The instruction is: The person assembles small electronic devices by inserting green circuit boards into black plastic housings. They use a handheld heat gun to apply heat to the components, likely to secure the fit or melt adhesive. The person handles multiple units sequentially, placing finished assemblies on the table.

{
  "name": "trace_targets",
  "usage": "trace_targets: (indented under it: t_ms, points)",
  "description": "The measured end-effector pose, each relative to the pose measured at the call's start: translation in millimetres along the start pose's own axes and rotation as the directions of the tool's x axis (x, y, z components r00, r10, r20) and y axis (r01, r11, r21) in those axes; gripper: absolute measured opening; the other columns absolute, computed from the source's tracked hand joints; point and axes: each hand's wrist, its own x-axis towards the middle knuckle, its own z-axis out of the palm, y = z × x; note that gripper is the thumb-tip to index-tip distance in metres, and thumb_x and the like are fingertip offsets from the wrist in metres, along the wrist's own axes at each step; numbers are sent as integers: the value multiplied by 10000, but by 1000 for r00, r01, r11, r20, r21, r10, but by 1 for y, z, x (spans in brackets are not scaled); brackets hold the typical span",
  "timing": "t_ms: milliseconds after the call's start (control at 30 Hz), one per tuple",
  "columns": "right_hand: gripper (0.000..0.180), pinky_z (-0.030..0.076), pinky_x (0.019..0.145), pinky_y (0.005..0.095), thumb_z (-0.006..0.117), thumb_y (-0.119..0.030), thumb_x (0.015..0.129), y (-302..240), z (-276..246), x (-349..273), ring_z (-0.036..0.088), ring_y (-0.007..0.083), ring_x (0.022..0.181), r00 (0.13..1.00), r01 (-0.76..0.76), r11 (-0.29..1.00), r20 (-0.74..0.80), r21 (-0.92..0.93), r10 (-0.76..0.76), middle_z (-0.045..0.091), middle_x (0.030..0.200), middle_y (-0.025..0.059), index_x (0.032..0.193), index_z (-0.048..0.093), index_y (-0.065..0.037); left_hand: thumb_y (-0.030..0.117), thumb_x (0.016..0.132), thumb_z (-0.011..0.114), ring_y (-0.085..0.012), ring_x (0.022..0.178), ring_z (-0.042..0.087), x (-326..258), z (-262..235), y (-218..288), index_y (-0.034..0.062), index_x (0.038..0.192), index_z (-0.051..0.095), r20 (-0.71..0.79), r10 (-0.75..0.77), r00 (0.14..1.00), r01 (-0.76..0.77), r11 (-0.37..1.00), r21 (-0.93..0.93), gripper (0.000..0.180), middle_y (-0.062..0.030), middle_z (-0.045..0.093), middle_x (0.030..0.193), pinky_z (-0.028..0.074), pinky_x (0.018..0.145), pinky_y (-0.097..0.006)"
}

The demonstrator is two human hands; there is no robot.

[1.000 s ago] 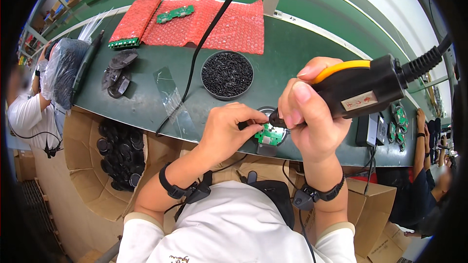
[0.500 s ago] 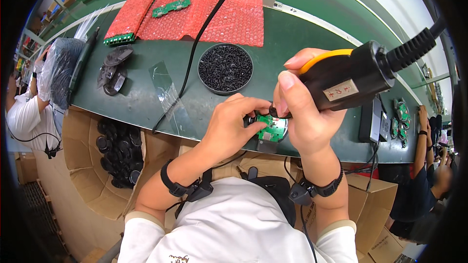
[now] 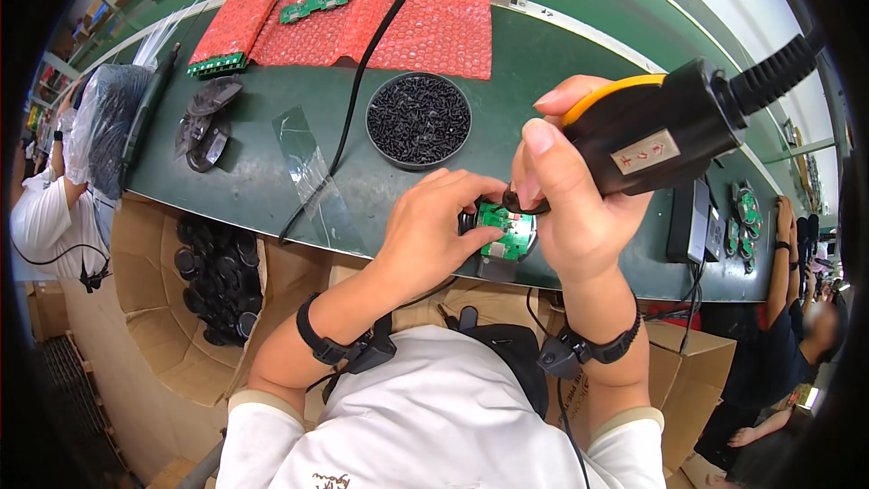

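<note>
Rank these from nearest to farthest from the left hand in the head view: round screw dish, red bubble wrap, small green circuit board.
1. Small green circuit board: under the left hand fingertips.
2. Round screw dish: just beyond it.
3. Red bubble wrap: at the bench's far edge.

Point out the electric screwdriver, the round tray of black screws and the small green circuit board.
electric screwdriver (image 3: 656, 131), head view, black body.
round tray of black screws (image 3: 418, 119), head view, screw pile centre.
small green circuit board (image 3: 508, 228), head view, board face.

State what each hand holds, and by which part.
The right hand grips the black and yellow electric screwdriver around its body. The left hand pinches the small round black part with the green circuit board at its left edge.
</note>
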Motion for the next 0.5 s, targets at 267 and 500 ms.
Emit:
trace_targets:
  t_ms: [267, 500]
  points:
    - [225, 407, 465, 259, 641, 28, 943, 4, -1, -11, 486, 106, 483, 998, 65, 998, 9, -7, -65, 537, 704, 52, 1141, 535, 19, 76, 764, 862, -315, 937, 651, 0, 7, -12, 77, 1090, 735, -59, 124, 991, -124, 992, 5, 350, -69, 730, 1045, 527, 825, -423]
    - [210, 404, 438, 273, 621, 57, 954, 7, -9, -18, 471, 105, 484, 988, 125, 984, 102, -123, -113, 525, 806, 79, 1094, 489, -27, 94, 768, 860, -327, 943, 650, 0, 5, -12, 79, 1106, 736, -44, 136, 990, -136, 991, 11, 361, -66, 731, 1061, 529, 834, -423]
